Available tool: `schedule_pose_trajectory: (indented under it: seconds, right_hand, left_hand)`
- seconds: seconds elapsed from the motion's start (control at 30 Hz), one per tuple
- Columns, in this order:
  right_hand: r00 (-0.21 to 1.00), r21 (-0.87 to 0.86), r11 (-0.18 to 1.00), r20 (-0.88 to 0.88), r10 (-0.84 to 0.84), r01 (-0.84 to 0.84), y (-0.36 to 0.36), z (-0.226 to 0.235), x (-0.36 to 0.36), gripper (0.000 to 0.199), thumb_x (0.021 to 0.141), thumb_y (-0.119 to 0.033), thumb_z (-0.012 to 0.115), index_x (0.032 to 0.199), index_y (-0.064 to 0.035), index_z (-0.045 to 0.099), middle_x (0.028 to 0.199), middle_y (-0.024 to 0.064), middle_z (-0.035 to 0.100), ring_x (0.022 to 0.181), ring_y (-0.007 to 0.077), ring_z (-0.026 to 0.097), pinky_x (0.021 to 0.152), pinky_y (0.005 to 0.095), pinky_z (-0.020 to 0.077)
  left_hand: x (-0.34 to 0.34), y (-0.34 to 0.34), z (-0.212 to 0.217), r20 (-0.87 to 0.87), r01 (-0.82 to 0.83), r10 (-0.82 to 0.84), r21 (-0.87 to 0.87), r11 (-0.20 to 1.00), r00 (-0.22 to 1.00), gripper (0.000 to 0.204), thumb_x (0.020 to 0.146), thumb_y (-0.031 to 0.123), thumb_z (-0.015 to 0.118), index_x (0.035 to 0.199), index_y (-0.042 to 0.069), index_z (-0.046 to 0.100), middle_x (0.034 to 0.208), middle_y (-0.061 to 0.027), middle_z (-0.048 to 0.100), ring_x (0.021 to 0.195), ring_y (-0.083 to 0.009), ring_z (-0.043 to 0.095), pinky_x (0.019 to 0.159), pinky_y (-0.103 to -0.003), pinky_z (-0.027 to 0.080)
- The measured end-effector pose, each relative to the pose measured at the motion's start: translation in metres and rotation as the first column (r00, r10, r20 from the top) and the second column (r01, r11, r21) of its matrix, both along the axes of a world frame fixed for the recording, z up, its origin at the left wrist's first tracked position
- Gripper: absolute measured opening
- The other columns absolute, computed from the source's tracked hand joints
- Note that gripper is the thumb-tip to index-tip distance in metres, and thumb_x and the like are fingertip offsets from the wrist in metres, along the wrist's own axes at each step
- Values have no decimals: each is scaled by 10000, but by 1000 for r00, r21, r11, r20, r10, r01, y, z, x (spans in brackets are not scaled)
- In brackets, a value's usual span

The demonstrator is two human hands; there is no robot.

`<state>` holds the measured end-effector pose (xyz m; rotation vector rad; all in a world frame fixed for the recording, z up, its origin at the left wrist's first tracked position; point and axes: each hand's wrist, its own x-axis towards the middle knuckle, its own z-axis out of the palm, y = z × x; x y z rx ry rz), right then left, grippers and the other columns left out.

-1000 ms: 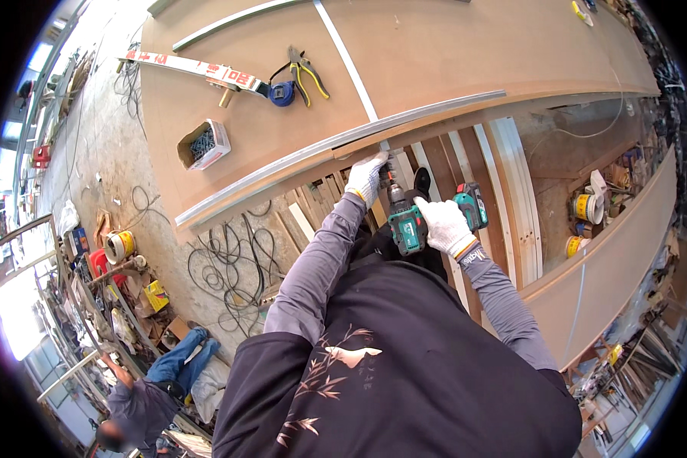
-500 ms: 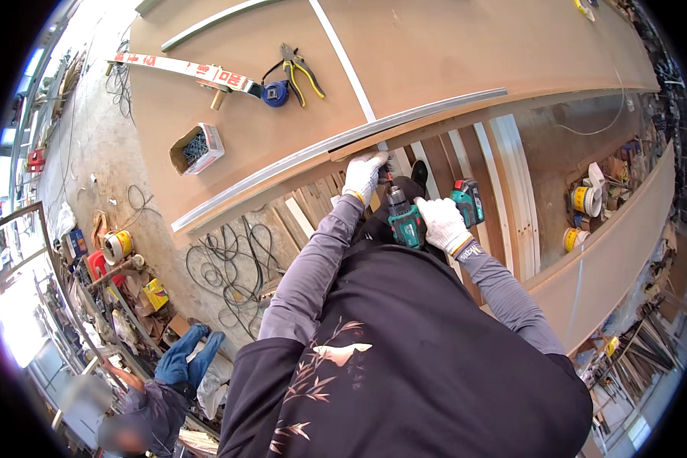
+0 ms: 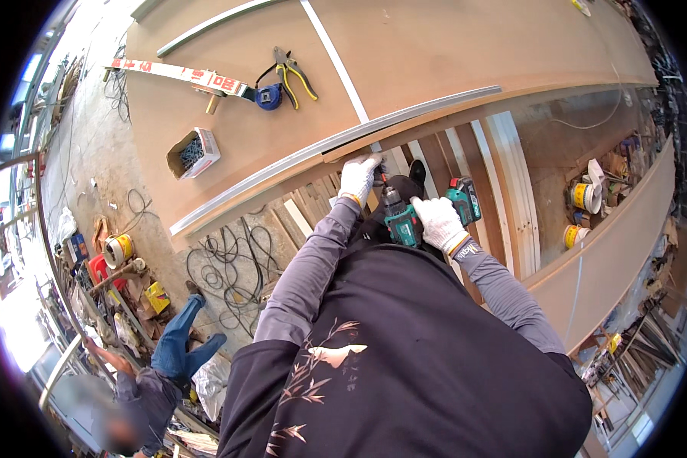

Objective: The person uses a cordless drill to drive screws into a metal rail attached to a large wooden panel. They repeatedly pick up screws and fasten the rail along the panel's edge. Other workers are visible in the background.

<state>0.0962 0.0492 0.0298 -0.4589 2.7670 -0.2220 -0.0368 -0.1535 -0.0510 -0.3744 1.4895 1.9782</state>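
My right hand [image 3: 439, 221], in a white knit glove, is wrapped round the handle of a green and black cordless drill [image 3: 401, 223]. The drill's nose points away from me, toward the near edge of a brown panel-topped bench. At that edge my left hand [image 3: 358, 179], also gloved, is closed by the wooden edge strip [image 3: 393, 140], just beside the drill's bit. Whatever its fingertips pinch there is hidden. A long grey metal strip [image 3: 313, 148] lies along the edge, and a narrow white strip [image 3: 336, 61] meets it from across the panel.
On the panel lie yellow-handled pliers [image 3: 295, 78], a blue tape measure [image 3: 268, 97], a printed strip [image 3: 177, 72] and an open box of screws [image 3: 193, 154]. Boards [image 3: 496, 191] lie below the edge. Coiled cable [image 3: 233, 267] covers floor at left, where another person [image 3: 164, 374] moves.
At lower left the other person has shifted, legs now spread further apart. Things on the bench sit slightly further left in the view. Both my hands and the drill keep nearly the same place.
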Motion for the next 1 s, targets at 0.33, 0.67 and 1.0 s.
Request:
schedule_pose_trajectory:
  seconds: [0.33,0.67,1.0]
  right_hand:
    - [998,-2,1000,-60,11,-11,-1,-1,-2,559,727,-107,700,1270,-53,577,861,101,650,842,294,647,741,429,456]
    - [999,-16,999,-33,-32,31,-6,-5,-5,578,710,-89,701,1273,-42,581,867,105,650,848,295,645,752,430,458]
    - [1000,-61,998,-2,26,-26,2,6,-13,730,654,-114,731,1352,-10,545,825,109,637,800,307,647,745,434,460]
  left_hand:
    - [-1,2,-3,-67,-6,4,-33,999,998,295,976,279,654,1045,-4,706,860,-70,731,708,-156,703,616,-273,541]
    - [-14,-23,99,-554,-64,-526,-726,685,646,248,895,234,714,1049,40,709,922,-189,713,878,-348,698,803,-444,537]
    - [-72,-57,93,-263,-151,-899,-963,223,350,547,714,489,852,960,44,651,929,-130,601,926,-304,619,792,-422,504]
